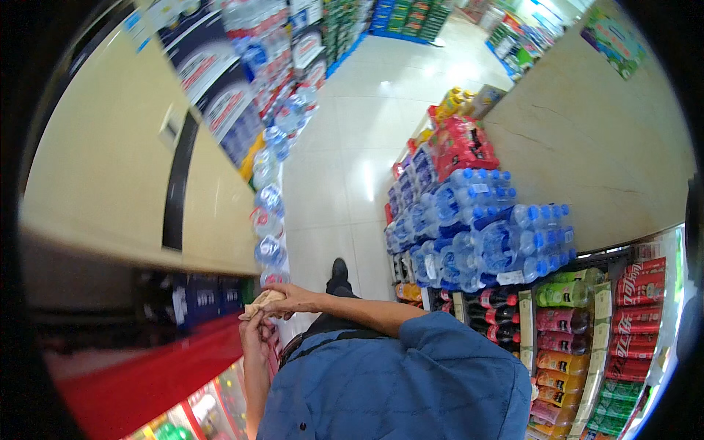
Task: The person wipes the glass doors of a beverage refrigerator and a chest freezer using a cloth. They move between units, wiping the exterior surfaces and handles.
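Note:
A crumpled beige cloth is bunched between my two hands, left of my body. My right hand lies over it from the right, fingers curled round the fabric. From below, my left hand pinches the cloth's lower edge. Just beyond the hands stands a row of large clear plastic water bottles along the floor. The nearest bottle is partly covered by my right hand. Parts of both hands' fingers are hidden by the cloth and by each other.
A tiled floor aisle runs ahead, my shoe on it. On the left are a beige counter panel and stacked drink cartons. Shrink-wrapped water bottles and drink shelves line the right, below a beige stone-look surface.

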{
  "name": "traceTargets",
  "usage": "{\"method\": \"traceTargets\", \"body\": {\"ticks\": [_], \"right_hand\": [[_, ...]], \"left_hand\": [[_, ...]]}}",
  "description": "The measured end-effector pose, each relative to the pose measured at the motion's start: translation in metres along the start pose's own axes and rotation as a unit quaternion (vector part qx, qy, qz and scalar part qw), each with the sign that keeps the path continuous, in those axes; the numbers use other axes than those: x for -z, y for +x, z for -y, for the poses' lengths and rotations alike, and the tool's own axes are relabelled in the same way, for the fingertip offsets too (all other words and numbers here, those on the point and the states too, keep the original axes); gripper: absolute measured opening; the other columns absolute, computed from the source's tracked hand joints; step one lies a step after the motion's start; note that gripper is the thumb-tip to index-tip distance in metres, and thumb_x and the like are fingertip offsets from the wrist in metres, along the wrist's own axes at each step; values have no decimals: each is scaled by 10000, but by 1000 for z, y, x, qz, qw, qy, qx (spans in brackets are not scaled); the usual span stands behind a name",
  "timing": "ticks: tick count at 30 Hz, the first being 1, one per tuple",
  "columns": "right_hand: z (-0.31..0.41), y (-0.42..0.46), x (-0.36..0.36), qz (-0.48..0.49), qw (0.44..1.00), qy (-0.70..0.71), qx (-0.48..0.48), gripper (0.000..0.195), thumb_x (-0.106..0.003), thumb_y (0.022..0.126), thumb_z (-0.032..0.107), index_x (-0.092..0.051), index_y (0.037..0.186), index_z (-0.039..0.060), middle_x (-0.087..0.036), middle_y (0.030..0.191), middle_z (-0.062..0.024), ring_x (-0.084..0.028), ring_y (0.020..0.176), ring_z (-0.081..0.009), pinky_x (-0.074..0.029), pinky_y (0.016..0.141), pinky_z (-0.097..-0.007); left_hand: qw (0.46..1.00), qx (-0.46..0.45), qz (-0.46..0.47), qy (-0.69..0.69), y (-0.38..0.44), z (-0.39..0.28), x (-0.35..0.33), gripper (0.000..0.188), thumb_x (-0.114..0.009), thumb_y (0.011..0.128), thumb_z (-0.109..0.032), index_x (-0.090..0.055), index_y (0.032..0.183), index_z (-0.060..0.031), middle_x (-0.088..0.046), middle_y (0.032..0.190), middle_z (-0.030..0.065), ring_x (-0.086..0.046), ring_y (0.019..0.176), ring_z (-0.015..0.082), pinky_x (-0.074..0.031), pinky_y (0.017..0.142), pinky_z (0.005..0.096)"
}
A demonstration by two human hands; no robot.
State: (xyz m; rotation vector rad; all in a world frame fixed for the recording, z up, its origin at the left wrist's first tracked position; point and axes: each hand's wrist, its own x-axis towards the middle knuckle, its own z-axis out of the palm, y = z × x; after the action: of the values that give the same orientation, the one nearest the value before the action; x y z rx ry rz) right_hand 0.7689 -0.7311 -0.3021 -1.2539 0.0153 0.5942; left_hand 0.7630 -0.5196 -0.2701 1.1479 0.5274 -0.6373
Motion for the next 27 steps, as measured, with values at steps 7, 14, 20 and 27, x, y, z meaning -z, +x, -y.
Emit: {"method": "traceTargets", "body": {"ticks": [7, 14, 20, 27], "right_hand": [[65, 3, 157, -41, 997, -40, 44, 423, -702, 1016, 356, -685, 1289, 34, -692, 980, -28, -647, 837, -113, -567, 711, -291], [107, -19, 262, -158, 986, 42, 13, 450, -733, 995, 312, -670, 1287, -25, -708, 1020, -64, -667, 857, -138, -564, 764, -301], [107, 12, 301, -184, 979, 91, 3, 417, -726, 990, 270, -669, 1273, -31, -725, 1051, -84, -700, 890, -161, -598, 786, -320], [150, 77, 399, -262, 956, 131, 11, 409, -770, 946, 254, -686, 1219, -38, -737, 1007, -95, -718, 834, -174, -612, 731, -330]], "left_hand": [[993, 0, 54, 103, 91, -36, -155, 152, -682, 990, -174, -682, 1085, -56, -656, 699, 27, -530, 496, 66, -353, 411, 206], [958, 35, 184, 220, 179, -52, -253, 249, -691, 999, -248, -693, 1144, -46, -723, 814, 61, -568, 507, 78, -425, 438, 203], [946, 37, 190, 259, 226, -72, -274, 341, -682, 1002, -360, -710, 1142, -50, -741, 861, 54, -587, 514, 89, -414, 453, 225], [945, 30, 161, 284, 327, -104, -291, 335, -648, 990, -380, -686, 1034, -50, -738, 857, 69, -581, 506, 122, -410, 441, 261]]}}
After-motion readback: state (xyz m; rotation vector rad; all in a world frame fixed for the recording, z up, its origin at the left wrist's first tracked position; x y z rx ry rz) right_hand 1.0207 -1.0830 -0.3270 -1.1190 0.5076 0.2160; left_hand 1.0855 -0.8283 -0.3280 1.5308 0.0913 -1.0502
